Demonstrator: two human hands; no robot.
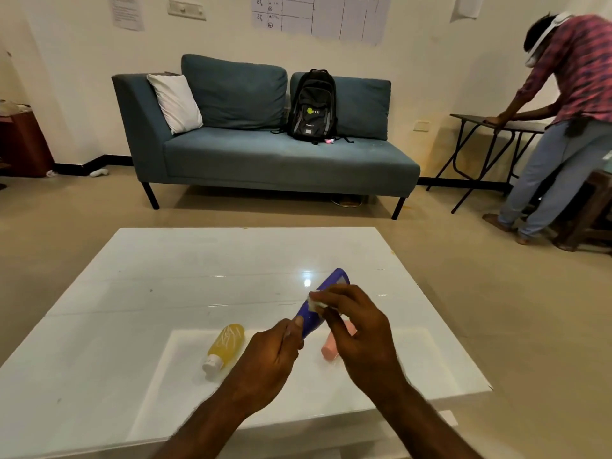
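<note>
1. White glossy table (165, 293) fills the foreground. At 12 o'clock beyond it stands a blue sofa (265, 154) with a backpack (313, 106). A person (563, 111) bends over a desk at 2 o'clock.
2. Left hand (275, 356) grips the purple bottle (310, 321) by its lower end and holds it above the table.
3. Its long axis rises from that grip toward 1 o'clock, base end farthest out.
4. Right hand (361, 332) pinches a small white wipe (316, 301) against the bottle's middle, reaching in from 4 o'clock.
5. Judging by this, the wiping stroke should run along the axis, either up toward 1 o'clock or down to the left thumb.
6. Yellow bottle (227, 346) lies at 9 o'clock of the hands. A pink bottle (331, 349) lies under the right hand.
</note>
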